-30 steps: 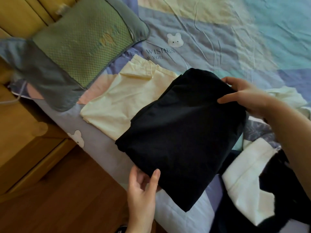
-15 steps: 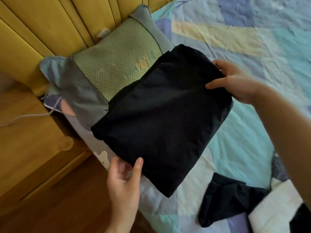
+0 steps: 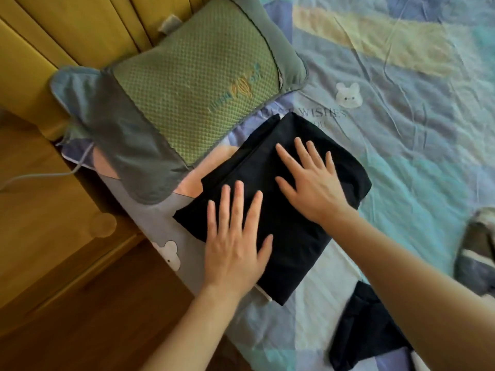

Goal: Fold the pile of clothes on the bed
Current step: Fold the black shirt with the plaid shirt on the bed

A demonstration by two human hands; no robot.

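Now the folded black cloth garment (image 3: 289,226) lies flat near the bed's (image 3: 401,116) edge, at five o'clock from the green mesh pillow (image 3: 192,84). Both hands press it, fingers spread flat, gripping nothing: left hand (image 3: 235,250) at its seven o'clock, right hand (image 3: 313,186) near centre. It looks soft, light and limp; best lifted from underneath at opposite edges. Another dark garment (image 3: 367,328) waits at five o'clock.
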